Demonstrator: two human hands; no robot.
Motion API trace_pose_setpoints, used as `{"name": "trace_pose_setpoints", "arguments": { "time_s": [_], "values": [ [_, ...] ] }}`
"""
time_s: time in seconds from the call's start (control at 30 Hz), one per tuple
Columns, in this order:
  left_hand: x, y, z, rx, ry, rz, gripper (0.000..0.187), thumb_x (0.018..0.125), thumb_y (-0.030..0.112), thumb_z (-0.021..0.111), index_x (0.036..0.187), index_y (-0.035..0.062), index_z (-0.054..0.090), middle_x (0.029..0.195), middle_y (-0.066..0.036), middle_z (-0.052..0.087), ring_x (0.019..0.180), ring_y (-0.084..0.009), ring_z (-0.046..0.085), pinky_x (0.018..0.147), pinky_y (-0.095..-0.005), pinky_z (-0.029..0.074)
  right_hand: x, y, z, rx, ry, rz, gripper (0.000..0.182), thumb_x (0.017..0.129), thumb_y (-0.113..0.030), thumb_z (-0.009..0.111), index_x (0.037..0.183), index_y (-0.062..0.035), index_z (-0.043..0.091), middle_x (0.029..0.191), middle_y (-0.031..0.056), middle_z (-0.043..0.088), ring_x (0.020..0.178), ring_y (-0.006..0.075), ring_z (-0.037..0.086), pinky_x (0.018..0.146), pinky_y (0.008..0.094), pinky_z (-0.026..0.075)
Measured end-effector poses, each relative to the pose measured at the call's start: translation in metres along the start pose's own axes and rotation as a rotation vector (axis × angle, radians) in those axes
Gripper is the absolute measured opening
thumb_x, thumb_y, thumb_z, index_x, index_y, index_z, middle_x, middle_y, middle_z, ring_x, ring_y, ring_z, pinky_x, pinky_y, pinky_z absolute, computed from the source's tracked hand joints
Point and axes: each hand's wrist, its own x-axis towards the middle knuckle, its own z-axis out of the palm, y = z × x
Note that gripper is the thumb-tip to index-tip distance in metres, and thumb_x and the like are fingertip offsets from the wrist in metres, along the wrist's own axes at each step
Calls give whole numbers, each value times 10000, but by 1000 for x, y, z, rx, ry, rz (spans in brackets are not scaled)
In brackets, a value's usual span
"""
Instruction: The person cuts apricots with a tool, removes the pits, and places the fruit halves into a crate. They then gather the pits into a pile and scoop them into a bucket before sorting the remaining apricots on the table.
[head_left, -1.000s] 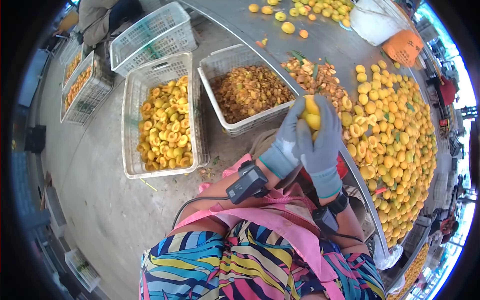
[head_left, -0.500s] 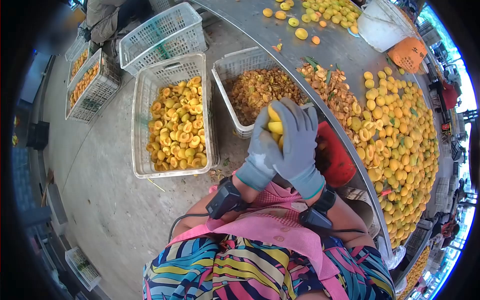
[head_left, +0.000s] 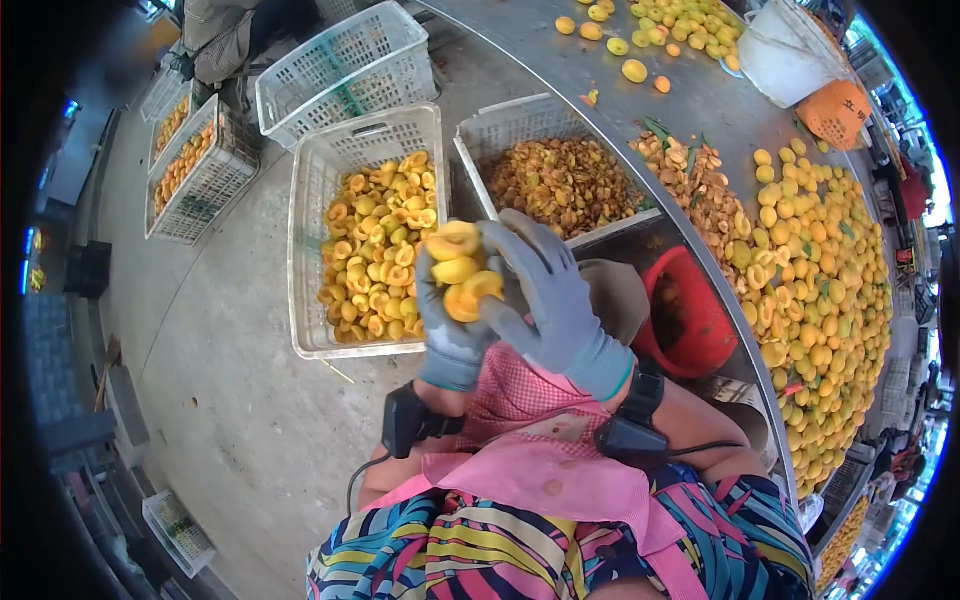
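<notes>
Both hands wear grey gloves. Several halved yellow-orange fruits (head_left: 455, 270) rest in my left hand (head_left: 445, 325), whose fingers curl round them near the right edge of the crate of fruit halves (head_left: 370, 250). My right hand (head_left: 545, 300) is beside them, its thumb and fingers touching the fruits from the right. Some of the halves show hollow, pitless centres. Behind my hands is a crate of brown scraps (head_left: 560, 180).
A metal table (head_left: 590, 60) on the right bears whole fruits (head_left: 810, 290) and scraps (head_left: 695, 180). Beneath its edge is a red bucket (head_left: 690, 320). An empty-looking crate (head_left: 340, 75) and fruit-filled crates (head_left: 190, 175) stand at upper left, near a seated person (head_left: 215, 40).
Both hands have moved left toward the crate of fruit halves. They have come apart somewhat, exposing the fruits they had been clasped around. The camera view has shifted slightly.
</notes>
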Motion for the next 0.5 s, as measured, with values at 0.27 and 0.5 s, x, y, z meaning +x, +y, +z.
{"name": "trace_pose_setpoints", "arguments": {
  "time_s": [0.27, 0.5],
  "values": [
    [21, 92, -45, -416, 135, -3, 637, 752, 287, 651, 1287, 6, 448, 1247, -154, 534, 1105, -271, 559, 942, -389, 489, -20, 27, -6, 25, 24, 174, 581, 835, -308, 641, 1330, -72, 449, 1328, 215, 438, 1158, 389, 473, 974, 447, 376],
    [135, 107, -85, 213, 200, 49, 506, 887, 526, 496, 1182, 120, 562, 1229, -75, 569, 1120, -289, 523, 969, -477, 406, -36, 36, -23, -43, 72, 226, 575, 833, -349, 632, 1312, -81, 459, 1326, 209, 450, 1157, 388, 480, 968, 454, 383]
  ]
}}
